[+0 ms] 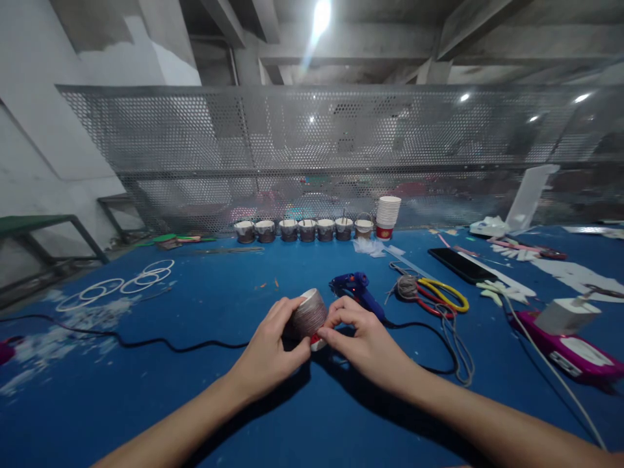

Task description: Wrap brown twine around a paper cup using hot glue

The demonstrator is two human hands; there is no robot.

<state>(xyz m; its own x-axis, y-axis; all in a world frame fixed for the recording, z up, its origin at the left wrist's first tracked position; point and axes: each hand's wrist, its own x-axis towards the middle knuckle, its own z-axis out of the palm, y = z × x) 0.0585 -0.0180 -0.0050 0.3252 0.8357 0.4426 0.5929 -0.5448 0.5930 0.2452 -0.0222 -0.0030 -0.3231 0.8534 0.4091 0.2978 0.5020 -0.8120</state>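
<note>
Holding the wrapped cup (311,316) at the desk (205,292), we had its mouth leaning up and slightly left, left fingers (286,308) curled around it, right fingers (345,316) narrow against its right side, maybe pinching cord.

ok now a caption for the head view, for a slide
Two bare hands, left and right, hold a cord-wrapped cup above a blue table, near a blue glue gun.
</note>
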